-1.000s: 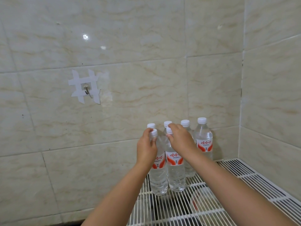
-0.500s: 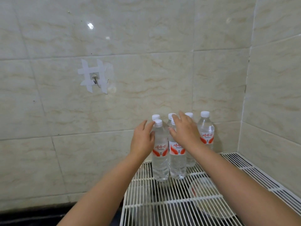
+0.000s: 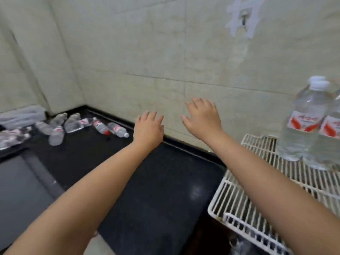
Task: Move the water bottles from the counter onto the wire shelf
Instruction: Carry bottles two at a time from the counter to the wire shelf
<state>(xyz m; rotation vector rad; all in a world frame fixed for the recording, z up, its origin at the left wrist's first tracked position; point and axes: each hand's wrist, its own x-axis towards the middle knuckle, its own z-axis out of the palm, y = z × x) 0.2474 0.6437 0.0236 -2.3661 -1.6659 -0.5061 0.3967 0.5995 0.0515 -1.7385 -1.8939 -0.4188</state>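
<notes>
Several clear water bottles (image 3: 81,126) with red-and-white labels lie scattered on the black counter (image 3: 156,190) in the far left corner. More bottles (image 3: 305,126) stand upright on the white wire shelf (image 3: 257,196) at the right edge. My left hand (image 3: 148,129) hovers over the counter with fingers spread and nothing in it. My right hand (image 3: 202,119) is also empty, fingers apart, in front of the wall tiles, left of the shelf. Both hands are well short of the lying bottles.
A sink basin (image 3: 20,190) is set into the counter at the lower left. A grey object (image 3: 22,116) lies by the left wall. A taped wall hook (image 3: 243,15) sits above the shelf. Tiled walls close the corner.
Both hands have let go of the upright bottles on the shelf and swung left over the counter. The view has turned left and down, bringing the lying bottles into sight.
</notes>
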